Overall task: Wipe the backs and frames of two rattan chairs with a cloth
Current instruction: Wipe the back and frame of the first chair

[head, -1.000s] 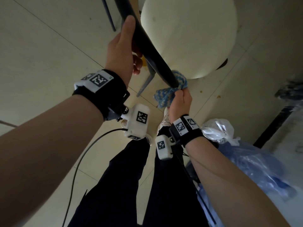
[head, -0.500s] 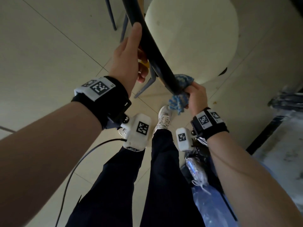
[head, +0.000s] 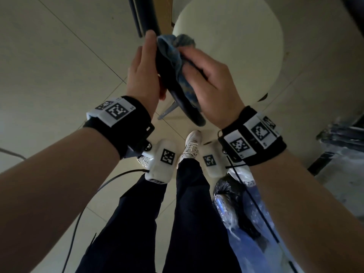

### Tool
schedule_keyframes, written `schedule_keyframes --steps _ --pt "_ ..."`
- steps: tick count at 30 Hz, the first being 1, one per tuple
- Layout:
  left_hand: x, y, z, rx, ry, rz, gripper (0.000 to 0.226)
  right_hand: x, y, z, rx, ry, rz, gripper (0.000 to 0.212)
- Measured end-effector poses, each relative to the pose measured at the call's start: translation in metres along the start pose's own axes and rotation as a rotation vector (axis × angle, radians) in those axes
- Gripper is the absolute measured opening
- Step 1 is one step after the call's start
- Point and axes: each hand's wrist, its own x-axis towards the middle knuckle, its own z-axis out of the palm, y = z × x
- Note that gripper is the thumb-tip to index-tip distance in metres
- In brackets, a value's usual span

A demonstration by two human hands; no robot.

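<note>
— Looking down from the head camera, what is each hand doing?

— Both meet on the dark curved top rail of the chair frame [head: 189, 107], which runs from the top of the view down toward the person's legs. The left hand [head: 143, 75] grips the rail from its left side, thumb lying up along it and fingers curled underneath. The right hand [head: 212, 83] holds a crumpled blue cloth [head: 173, 50] and presses it against the rail from the right, fingers curled round the fabric.

— Where exactly does the cloth sit?

— It is draped over the rail between the two hands, bunched at the upper end near the left thumb tip, with a tail of it trailing down along the rail under the right palm. The two hands are just beside each other, the cloth touching both.

— And the rest of the chair?

— A round cream seat cushion [head: 246, 46] fills the upper right, behind the right hand. A grey metal leg [head: 167, 112] shows below the rail. Whether the back is rattan I cannot tell from here.

— Anything else around?

— Black wristbands with white square-patterned markers [head: 118, 111] sit on both wrists. Dark trousers [head: 187, 223] and a white trainer [head: 192, 144] stand on a pale tiled floor [head: 59, 66]. A crumpled blue-and-clear plastic bag [head: 246, 213] lies at the lower right, and a black cable [head: 78, 223] curves across the floor at the lower left.
</note>
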Motion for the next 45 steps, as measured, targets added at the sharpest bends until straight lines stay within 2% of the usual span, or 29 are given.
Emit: schedule_keyframes --steps 3,7,12,16,22,25,29,31,33,35,37,41,45 --pt "0.003 -0.001 0.005 0.058 0.041 0.021 0.058 -0.006 0.03 -0.006 -0.226 -0.049 0.101 0.023" --pt "0.006 0.0 0.007 0.045 0.053 0.026 0.041 -0.008 0.081 -0.009 -0.445 -0.196 0.262 0.02" --pt "0.012 -0.001 0.007 0.04 0.041 0.087 0.035 0.011 0.126 -0.004 -0.556 -0.288 0.439 0.026" --pt "0.01 -0.008 0.007 0.025 0.056 0.13 0.033 0.025 0.139 0.0 -0.603 -0.343 0.541 0.034" --pt "0.013 -0.006 0.009 0.032 0.103 0.137 0.051 0.038 0.107 0.0 -0.4 -0.257 0.41 0.027" --pt "0.013 -0.006 0.009 0.015 0.101 0.129 0.045 0.049 0.065 -0.001 -0.265 -0.21 0.243 0.025" --pt "0.014 -0.005 0.01 -0.04 0.097 0.097 0.059 0.056 0.016 -0.011 0.095 -0.175 0.139 0.023" --pt "0.014 -0.004 0.011 -0.077 0.089 0.098 0.057 0.053 0.004 -0.015 0.171 -0.195 0.085 0.025" --pt "0.015 -0.004 0.011 -0.074 0.097 0.102 0.051 0.05 0.004 -0.014 0.058 -0.197 -0.02 0.031" --pt "0.014 -0.005 0.01 -0.042 0.098 0.1 0.054 0.053 0.016 -0.012 -0.051 -0.197 -0.032 0.031" --pt "0.013 -0.006 0.01 -0.019 0.092 0.101 0.058 0.06 0.038 -0.009 -0.165 -0.223 0.06 0.027" --pt "0.012 -0.004 0.009 0.025 0.055 0.134 0.079 0.08 0.1 -0.001 -0.6 -0.367 0.301 0.022" --pt "0.014 -0.007 0.009 0.029 0.054 0.117 0.064 0.097 0.131 0.006 -0.785 -0.547 0.516 0.03"
